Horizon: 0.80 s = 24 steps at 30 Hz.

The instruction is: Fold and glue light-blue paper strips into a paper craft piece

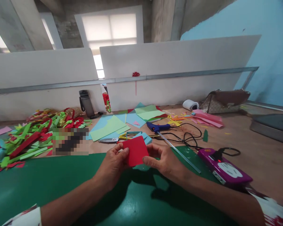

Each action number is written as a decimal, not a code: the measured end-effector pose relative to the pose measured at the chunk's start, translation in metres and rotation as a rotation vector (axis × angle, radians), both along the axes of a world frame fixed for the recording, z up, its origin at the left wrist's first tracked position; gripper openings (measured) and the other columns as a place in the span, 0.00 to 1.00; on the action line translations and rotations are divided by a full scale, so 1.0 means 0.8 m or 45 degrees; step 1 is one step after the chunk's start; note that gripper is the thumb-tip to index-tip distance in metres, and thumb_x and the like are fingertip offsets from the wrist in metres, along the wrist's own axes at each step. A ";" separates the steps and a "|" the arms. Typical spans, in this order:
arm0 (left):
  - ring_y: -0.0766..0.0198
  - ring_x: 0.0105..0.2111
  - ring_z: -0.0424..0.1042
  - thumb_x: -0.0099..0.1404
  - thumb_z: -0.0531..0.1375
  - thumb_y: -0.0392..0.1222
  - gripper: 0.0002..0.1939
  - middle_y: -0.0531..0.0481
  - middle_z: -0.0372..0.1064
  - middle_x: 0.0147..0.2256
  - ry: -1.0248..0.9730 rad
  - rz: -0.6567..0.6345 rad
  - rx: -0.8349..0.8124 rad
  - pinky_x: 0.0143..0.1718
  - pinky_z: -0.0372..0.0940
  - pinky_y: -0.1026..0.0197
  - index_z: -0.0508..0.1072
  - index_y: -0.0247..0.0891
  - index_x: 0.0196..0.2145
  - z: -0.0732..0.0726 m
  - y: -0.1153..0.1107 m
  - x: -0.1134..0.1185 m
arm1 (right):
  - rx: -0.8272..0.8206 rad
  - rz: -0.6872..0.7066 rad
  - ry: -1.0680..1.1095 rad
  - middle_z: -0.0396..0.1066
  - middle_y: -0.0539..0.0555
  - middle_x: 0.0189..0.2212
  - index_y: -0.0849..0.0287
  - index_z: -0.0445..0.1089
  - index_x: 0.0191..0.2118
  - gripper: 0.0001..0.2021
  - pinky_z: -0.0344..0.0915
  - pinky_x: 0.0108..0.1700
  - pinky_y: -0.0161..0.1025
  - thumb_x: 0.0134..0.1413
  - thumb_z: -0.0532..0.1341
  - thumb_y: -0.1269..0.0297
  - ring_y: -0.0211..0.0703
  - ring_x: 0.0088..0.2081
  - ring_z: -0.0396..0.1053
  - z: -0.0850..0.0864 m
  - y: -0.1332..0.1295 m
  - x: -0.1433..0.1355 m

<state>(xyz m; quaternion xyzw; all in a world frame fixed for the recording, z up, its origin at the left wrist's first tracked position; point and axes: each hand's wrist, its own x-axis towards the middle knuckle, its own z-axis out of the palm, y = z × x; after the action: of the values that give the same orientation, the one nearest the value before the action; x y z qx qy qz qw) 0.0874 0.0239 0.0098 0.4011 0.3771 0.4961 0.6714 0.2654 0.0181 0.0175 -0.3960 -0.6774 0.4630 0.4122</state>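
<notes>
A red square of paper (pixel 136 151) is held up over the green table mat (pixel 85 188), slightly tilted. My left hand (pixel 114 160) pinches its left edge, thumb on the front face. At the right edge, my right hand (pixel 160 158) grips it between thumb and fingers. Just behind the paper lie scissors (pixel 109 140) with yellow handles and some folded light blue paper (pixel 143 138). A blue hot glue gun (pixel 158 127) rests beyond my right hand, and a clear glue stick (pixel 179 153) extends from it toward the front right.
Paper scraps (pixel 35 135) in green, red and blue are heaped at left. Light green sheets (pixel 110 128) lie mid-table. A dark bottle (pixel 86 103) stands behind. At right are a purple power strip (pixel 226 169), black cable (pixel 186 138), pink paper strips (pixel 208 118) and a handbag (pixel 226 101).
</notes>
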 end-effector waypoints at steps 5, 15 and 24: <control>0.63 0.29 0.73 0.55 0.63 0.39 0.19 0.45 0.74 0.33 -0.027 -0.068 -0.020 0.31 0.67 0.61 0.65 0.36 0.45 -0.005 -0.006 -0.001 | -0.009 -0.142 -0.054 0.71 0.51 0.27 0.64 0.70 0.29 0.08 0.63 0.32 0.34 0.49 0.59 0.63 0.38 0.29 0.67 0.005 -0.007 -0.004; 0.65 0.27 0.71 0.48 0.67 0.39 0.21 0.46 0.73 0.29 0.344 -0.224 -0.032 0.26 0.62 0.67 0.66 0.33 0.39 0.010 -0.025 -0.024 | -0.216 -0.011 -0.113 0.68 0.49 0.24 0.62 0.67 0.28 0.03 0.60 0.28 0.31 0.46 0.57 0.69 0.34 0.26 0.64 0.018 -0.009 0.001; 0.70 0.18 0.64 0.44 0.66 0.37 0.26 0.55 0.68 0.18 0.483 -0.167 -0.064 0.22 0.59 0.67 0.63 0.32 0.41 0.002 -0.027 -0.025 | -0.242 -0.062 -0.252 0.67 0.45 0.22 0.61 0.67 0.42 0.16 0.60 0.27 0.30 0.42 0.60 0.71 0.33 0.23 0.64 0.005 -0.007 -0.006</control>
<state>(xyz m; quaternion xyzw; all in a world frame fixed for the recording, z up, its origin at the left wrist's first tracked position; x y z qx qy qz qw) 0.0678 0.0027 0.0118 0.4942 0.4823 0.3573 0.6289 0.2606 0.0121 0.0213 -0.4935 -0.6579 0.4736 0.3151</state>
